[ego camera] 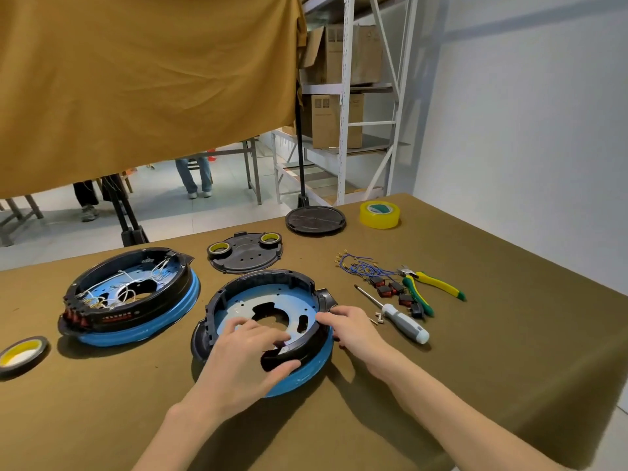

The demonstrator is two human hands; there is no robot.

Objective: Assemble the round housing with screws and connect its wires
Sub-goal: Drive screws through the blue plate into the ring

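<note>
Two hands on the near round housing (268,329), at the middle of the brown table (475,334). Left hand (244,355) laid across the near rim, fingers spread and curled over the black wall onto the metal plate (268,305) inside, thumb pressed against the outer wall just above the blue ring (306,375); gripping rim, not closed to a fist. Right hand (350,329) at the right edge, fingertips (323,317) hooked over the wall beside the black tab (326,295); loosely bent, steadying rather than clamping.

No wires inside yet; no screws seen in the plate holes. Second housing (129,294) to the far left, already wired, well apart. Screwdriver (399,317) just right of the right hand, a few small screws (377,317) loose beside its shaft. Blue wires (360,265) and black switches (390,288) farther right, next to the green-and-yellow pliers (428,283).

Likely risks:
- Plate turned off its holes if the housing gets rotated with fingers pressing down, so screws would not line up.
- Loose screws knocked off or scattered by the right wrist on reaching for the screwdriver.
- Fingertip pinched at the plate cut-outs.
- Black wall lifted off the blue ring if pulled upward by the rim.
- Tangled wires dragged along with the switches on pickup.
</note>
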